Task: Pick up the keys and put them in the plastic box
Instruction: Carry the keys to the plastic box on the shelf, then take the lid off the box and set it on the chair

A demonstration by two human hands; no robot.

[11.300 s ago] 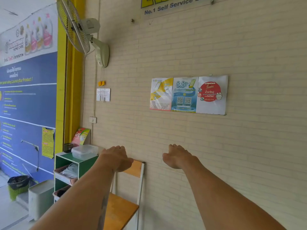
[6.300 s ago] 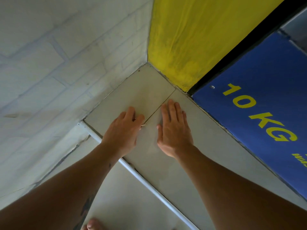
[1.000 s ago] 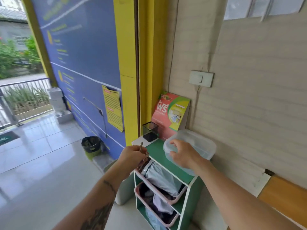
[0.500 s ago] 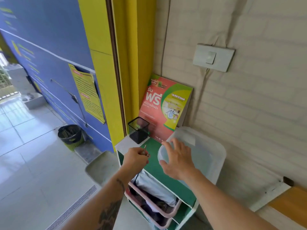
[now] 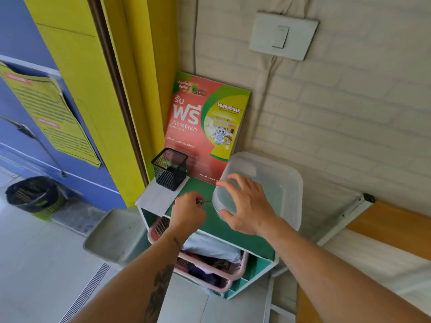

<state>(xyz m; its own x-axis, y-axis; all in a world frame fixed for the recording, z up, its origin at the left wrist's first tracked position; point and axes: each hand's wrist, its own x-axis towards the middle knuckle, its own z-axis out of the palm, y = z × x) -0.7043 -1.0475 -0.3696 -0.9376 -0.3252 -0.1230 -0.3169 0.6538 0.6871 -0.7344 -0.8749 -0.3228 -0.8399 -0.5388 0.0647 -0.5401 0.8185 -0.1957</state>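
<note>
Green shelf (image 5: 196, 206): left hand (image 5: 187, 212) pinches keys (image 5: 202, 202); right hand (image 5: 247, 206), spread wide, grips lidded box (image 5: 277, 180) (keys could bounce off).
</note>
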